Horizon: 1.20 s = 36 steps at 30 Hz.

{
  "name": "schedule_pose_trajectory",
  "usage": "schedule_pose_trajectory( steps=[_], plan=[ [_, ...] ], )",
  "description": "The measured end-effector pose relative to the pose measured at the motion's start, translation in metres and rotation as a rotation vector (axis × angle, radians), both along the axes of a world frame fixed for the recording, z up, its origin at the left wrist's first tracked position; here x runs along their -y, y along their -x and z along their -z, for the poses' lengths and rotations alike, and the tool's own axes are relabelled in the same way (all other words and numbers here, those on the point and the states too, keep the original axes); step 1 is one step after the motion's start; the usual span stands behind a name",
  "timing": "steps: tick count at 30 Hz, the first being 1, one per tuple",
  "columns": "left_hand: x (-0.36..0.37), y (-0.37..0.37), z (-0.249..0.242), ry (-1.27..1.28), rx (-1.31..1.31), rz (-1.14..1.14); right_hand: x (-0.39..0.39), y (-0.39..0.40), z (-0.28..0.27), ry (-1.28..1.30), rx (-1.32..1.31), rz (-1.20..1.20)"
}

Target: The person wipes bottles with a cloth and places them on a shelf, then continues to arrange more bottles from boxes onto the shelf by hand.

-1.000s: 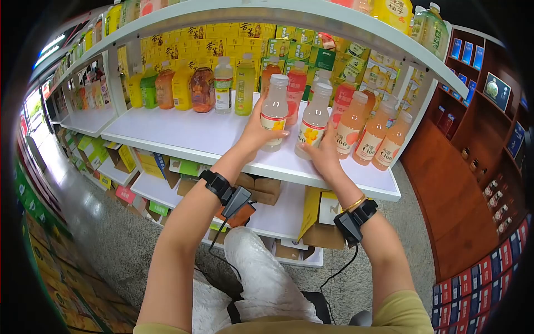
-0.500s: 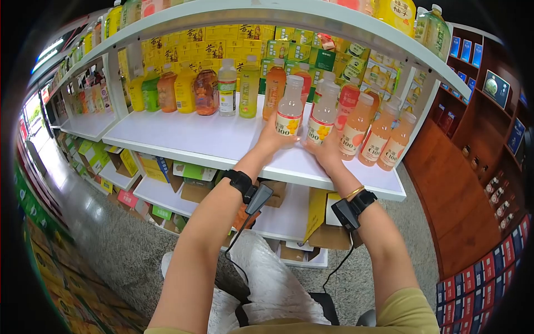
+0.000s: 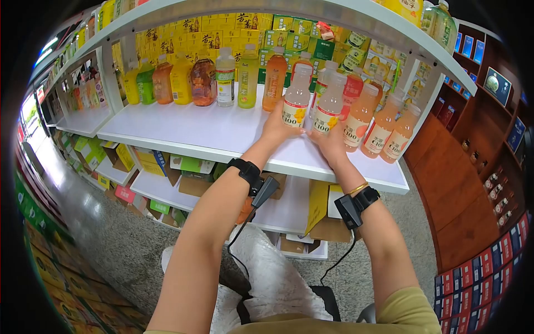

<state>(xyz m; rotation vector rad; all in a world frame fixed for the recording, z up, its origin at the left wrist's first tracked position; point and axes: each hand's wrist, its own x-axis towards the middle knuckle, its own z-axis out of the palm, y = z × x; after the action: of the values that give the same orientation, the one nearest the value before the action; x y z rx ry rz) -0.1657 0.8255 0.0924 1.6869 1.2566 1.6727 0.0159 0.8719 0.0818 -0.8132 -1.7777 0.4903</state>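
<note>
My left hand (image 3: 278, 127) is wrapped round a clear bottle (image 3: 296, 97) with a cream label and yellow fruit on it. Beside it, my right hand (image 3: 329, 143) grips a second clear bottle (image 3: 329, 106) with a similar label. Both bottles are upright over the white shelf (image 3: 183, 131), close together; whether their bases touch it is hidden. Immediately right of my right hand stands a peach-coloured bottle (image 3: 359, 119), with two more peach bottles (image 3: 379, 131) beyond it. Behind my hands are an orange bottle (image 3: 275, 80) and a red-pink bottle (image 3: 352, 89).
A row of bottles, including a yellow-green one (image 3: 247, 80) and a dark amber one (image 3: 203, 83), lines the shelf's back left. Yellow boxes (image 3: 211, 42) are stacked behind. An upper shelf edge (image 3: 267, 6) arches overhead. Cartons (image 3: 325, 209) lie below.
The view has shifted slightly, so the shelf sits a little differently in frame. Both hands still hold their bottles, and the two bottles now lean slightly and stand closer together.
</note>
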Motion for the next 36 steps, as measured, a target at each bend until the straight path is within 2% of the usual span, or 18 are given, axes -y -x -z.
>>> schedule_pose_trajectory(
  steps=[5, 7, 17, 25, 29, 33, 36],
  plan=[
    [0.006, 0.0, -0.001, 0.013, 0.031, 0.059, -0.003, -0.007, 0.004, -0.064, 0.099, 0.031],
    [0.002, 0.002, 0.003, 0.012, 0.034, 0.059, 0.006, -0.003, -0.001, -0.068, 0.075, 0.108],
    [-0.006, 0.005, 0.01, -0.062, 0.01, 0.051, -0.005, -0.002, 0.007, 0.006, -0.015, 0.065],
    [-0.007, 0.006, 0.009, -0.009, 0.005, 0.073, -0.003, -0.003, 0.002, -0.066, 0.123, 0.116],
    [-0.001, 0.004, 0.004, 0.008, 0.07, 0.114, 0.001, -0.001, 0.002, -0.043, 0.057, 0.12],
    [0.0, 0.004, 0.004, 0.025, 0.044, 0.049, 0.004, -0.001, 0.001, -0.002, 0.015, 0.067],
    [0.002, 0.005, 0.004, 0.015, 0.036, 0.108, 0.01, 0.001, 0.0, 0.023, -0.007, 0.072]
  ],
)
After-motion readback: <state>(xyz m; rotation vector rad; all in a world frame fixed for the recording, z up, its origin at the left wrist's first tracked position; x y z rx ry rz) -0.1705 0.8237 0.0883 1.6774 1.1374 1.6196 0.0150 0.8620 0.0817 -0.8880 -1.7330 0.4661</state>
